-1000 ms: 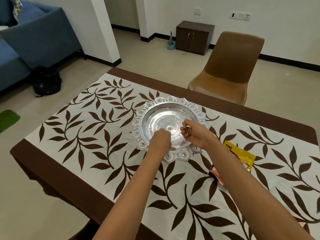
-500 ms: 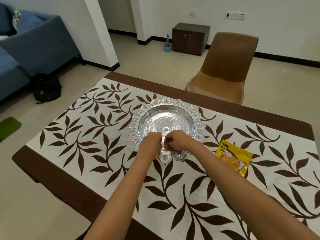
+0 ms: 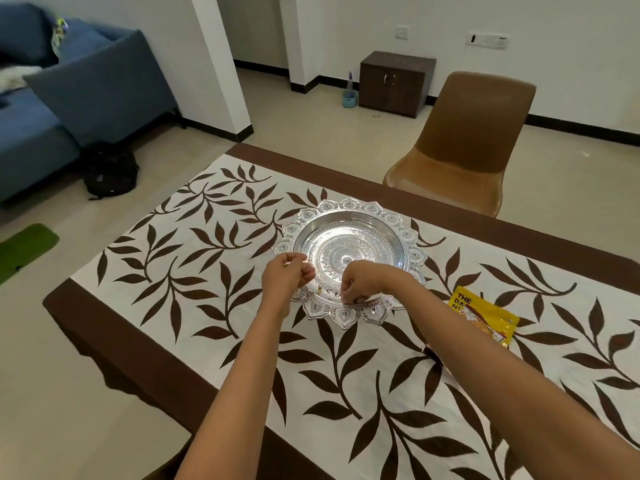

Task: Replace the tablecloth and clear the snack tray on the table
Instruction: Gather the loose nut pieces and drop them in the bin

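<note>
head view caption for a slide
Left hand and right hand pick at a silver tray on a leaf-print tablecloth

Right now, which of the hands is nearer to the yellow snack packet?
Right. The right hand is over the silver tray's near rim, with the yellow snack packet off to its right; the left hand is at the tray's left edge, farther away.

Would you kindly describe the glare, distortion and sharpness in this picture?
Head view: the wide lens leans the white pillar. Head view: soft light casts faint shadows on the leaf-patterned brown-and-white tablecloth; the bowl of the round embossed silver tray glares. Head view: left hand and right hand look slightly soft; the tiny bits at the near rim are unreadable.
</note>
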### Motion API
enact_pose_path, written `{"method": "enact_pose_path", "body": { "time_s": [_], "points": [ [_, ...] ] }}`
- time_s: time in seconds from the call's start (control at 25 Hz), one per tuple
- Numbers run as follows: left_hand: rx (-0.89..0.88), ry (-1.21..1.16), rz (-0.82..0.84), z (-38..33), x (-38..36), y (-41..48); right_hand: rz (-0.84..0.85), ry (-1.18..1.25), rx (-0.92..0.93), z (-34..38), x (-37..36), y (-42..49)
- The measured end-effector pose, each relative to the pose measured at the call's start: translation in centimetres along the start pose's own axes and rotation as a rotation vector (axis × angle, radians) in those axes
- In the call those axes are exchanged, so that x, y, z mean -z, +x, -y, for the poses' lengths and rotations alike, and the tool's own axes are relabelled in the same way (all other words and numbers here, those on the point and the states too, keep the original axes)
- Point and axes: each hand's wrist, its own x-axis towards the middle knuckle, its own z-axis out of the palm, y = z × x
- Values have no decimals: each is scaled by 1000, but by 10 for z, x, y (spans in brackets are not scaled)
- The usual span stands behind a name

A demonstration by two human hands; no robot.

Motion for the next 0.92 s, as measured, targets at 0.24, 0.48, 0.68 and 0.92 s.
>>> {"method": "enact_pose_path", "body": {
  "time_s": [0.24,0.48,0.68,0.92],
  "points": [
    [110,-63,-4,11,9,2,88,141,4,11,-2,0],
    [113,-126,32,16,13,2,-146,423,-158,8,-7,15],
    [97,-84,43,18,11,2,-437,-25,-43,35,-36,30],
    [88,-51,36,21,12,3,-309,-377,-68,58,-58,25]
  ]
}}
